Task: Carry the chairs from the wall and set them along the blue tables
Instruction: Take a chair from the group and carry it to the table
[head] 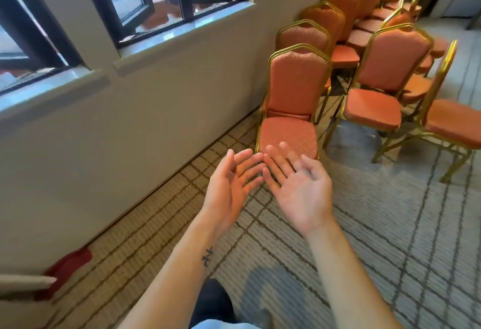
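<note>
A row of orange padded chairs with gold metal frames stands along the wall under the windows. The nearest chair (294, 99) faces me, its seat just beyond my fingertips. My left hand (231, 188) and my right hand (296, 188) are stretched out in front of me, palms turned up and inward, fingers straight, holding nothing. The fingertips of both hands nearly meet in front of the seat's front edge. More chairs (377, 89) stand to the right in a second row. No blue table is in view.
The wall (156, 99) with dark-framed windows runs along the left. Patterned carpet (364, 224) covers the floor around me. A red object (65, 271) lies against the wall's base at the lower left. My dark shoe (213, 300) shows at the bottom.
</note>
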